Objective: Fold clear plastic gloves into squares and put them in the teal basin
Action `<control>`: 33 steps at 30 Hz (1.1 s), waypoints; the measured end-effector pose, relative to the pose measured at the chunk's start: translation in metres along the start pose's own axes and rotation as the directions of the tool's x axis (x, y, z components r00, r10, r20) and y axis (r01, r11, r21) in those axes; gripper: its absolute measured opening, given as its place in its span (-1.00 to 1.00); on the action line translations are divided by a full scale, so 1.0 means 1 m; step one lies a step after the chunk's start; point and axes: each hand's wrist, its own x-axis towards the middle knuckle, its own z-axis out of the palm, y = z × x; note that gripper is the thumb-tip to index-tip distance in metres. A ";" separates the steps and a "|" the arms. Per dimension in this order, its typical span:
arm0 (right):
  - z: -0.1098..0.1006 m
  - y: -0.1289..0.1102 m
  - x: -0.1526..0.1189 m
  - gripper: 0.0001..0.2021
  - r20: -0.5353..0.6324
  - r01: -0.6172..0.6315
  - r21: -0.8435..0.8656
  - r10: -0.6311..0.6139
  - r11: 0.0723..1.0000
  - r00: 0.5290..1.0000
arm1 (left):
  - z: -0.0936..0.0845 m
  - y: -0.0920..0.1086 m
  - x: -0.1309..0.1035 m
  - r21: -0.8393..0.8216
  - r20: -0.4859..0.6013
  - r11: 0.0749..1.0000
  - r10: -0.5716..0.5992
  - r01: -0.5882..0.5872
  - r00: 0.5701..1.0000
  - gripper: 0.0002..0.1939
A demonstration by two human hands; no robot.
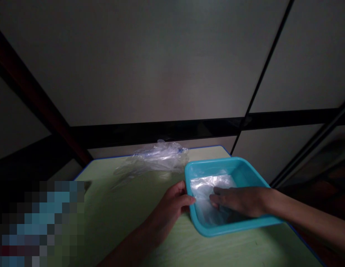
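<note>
A turquoise plastic basin (236,228) stands at the right side of the green table. My left hand (172,204) grips its left rim, with the thumb over the edge and the fingers outside. Inside the basin lies a clear, shiny plastic bag or sheet (203,189). My right hand (242,201) reaches in over the right side and rests on the plastic, fingers stretched out to the left. Part of the plastic is hidden under that hand. Behind and to the left, a crumpled clear plastic bag (161,157) lies at the table's back edge.
The light green table (128,215) has a blue edge. Behind it rise large pale panels (155,66) with a black band across them. A blurred-out, pixelated area covers the lower left corner. Dark, unclear shapes lie to the right beyond the table.
</note>
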 end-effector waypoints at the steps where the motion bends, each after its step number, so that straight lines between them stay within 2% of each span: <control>1: 0.003 0.003 0.002 -0.80 -0.011 -0.005 0.026 0.005 1.000 1.000 | 0.000 -0.001 0.000 -0.014 -0.002 1.000 0.001 -0.001 1.000 -0.77; 4: 0.006 0.008 0.005 -0.82 -0.020 -0.011 0.086 0.013 0.996 1.000 | -0.001 -0.003 0.001 -0.049 0.001 0.999 0.009 -0.009 1.000 -0.79; 6: 0.003 0.010 0.005 -0.79 0.000 0.030 0.091 -0.030 0.995 1.000 | -0.001 -0.003 0.002 -0.059 -0.009 0.998 0.013 -0.013 1.000 -0.78; 10: -0.018 0.010 -0.003 -0.71 0.026 0.052 0.058 -0.054 0.997 0.998 | 0.000 -0.004 0.005 -0.091 -0.035 0.995 0.032 -0.035 0.999 -0.80; 15: -0.039 0.021 -0.012 -0.81 -0.069 0.048 0.078 -0.042 0.996 0.997 | 0.001 -0.012 0.011 -0.114 -0.021 0.991 0.072 -0.074 0.997 -0.84; 21: -0.024 0.043 -0.004 -0.82 0.008 -0.063 0.118 0.062 0.991 0.998 | 0.006 -0.020 0.018 -0.123 -0.021 0.985 0.115 -0.117 0.993 -0.85; 24: -0.017 0.041 -0.001 -0.76 -0.010 -0.087 0.085 0.088 0.993 0.996 | 0.007 -0.020 0.016 -0.101 -0.064 0.988 0.108 -0.114 0.992 -0.83; 27: -0.023 0.032 -0.005 -0.73 -0.045 -0.094 0.017 0.095 0.995 0.994 | 0.003 -0.017 0.010 -0.088 -0.110 0.992 0.081 -0.091 0.991 -0.81; 33: -0.042 0.020 -0.018 -0.79 -0.135 -0.137 -0.043 0.130 0.990 0.982 | -0.022 -0.005 -0.006 -0.032 -0.267 0.993 0.102 -0.114 0.958 -0.82</control>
